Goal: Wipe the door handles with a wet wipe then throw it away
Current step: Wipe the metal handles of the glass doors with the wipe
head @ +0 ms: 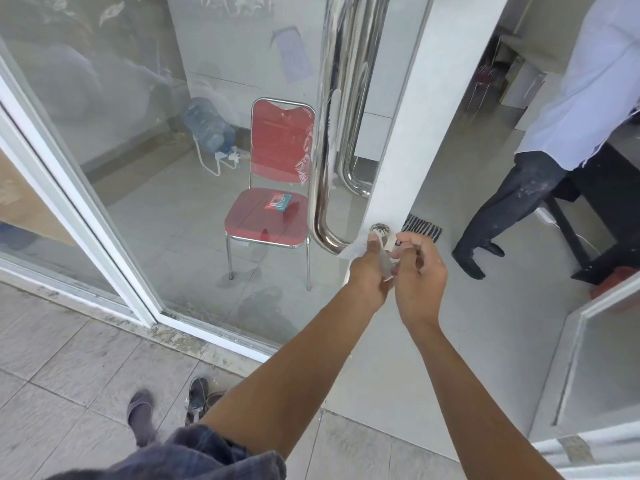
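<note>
A tall chrome door handle [320, 140] runs down the white frame of the glass door [401, 126], and a second one [349, 98] shows behind the glass. My left hand [369, 271] grips a white wet wipe [356, 247] at the handle's lower bend, near its round base [380, 230]. Right beside it, my right hand [420, 275] has its fingers curled against the left hand; I cannot tell whether they hold the wipe.
Behind the glass a red chair [273, 216] carries a wipes pack [278, 201], with a water jug [207, 128] further back. A person in a white shirt [540, 147] stands in the doorway at right. A floor mat [423, 226] lies inside.
</note>
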Tool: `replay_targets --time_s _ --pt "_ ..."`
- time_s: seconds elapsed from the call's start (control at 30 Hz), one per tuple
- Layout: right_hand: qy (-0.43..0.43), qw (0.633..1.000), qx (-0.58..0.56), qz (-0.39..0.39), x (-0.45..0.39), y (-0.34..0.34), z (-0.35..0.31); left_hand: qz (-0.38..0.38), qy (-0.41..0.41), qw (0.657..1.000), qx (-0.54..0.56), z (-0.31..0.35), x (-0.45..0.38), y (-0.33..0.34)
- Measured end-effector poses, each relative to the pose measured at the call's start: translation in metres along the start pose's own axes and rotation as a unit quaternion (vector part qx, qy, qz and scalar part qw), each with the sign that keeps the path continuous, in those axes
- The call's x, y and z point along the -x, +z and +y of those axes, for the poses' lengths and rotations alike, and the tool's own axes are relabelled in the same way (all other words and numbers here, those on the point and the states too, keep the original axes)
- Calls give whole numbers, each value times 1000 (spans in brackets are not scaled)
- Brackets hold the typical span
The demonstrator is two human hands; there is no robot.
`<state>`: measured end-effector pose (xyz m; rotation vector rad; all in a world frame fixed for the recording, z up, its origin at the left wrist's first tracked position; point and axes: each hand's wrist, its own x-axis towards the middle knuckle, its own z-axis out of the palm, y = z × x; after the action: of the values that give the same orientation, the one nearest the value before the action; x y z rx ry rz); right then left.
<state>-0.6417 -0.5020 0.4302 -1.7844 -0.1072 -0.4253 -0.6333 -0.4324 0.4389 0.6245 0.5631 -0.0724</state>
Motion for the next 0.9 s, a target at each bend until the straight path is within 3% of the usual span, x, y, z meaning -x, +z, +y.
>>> replay_targets --time_s 0.23,0.37,0.6,0.77,0.9 --pt "11 1000 -6 -14 -9 -24 16 106 -35 994 18 -3 -1 32" --pt "-17 999 -6 -41 -13 -26 19 98 -34 994 -24 -7 -3 31" --pt "-8 983 73 -171 -23 -1 13 -3 -16 992 -127 -3 4 -5" --pt "-134 941 229 -212 -25 12 22 26 -24 982 -184 15 5 -38" --pt "-248 896 319 -184 -28 9 32 65 -13 974 -217 33 12 -59"
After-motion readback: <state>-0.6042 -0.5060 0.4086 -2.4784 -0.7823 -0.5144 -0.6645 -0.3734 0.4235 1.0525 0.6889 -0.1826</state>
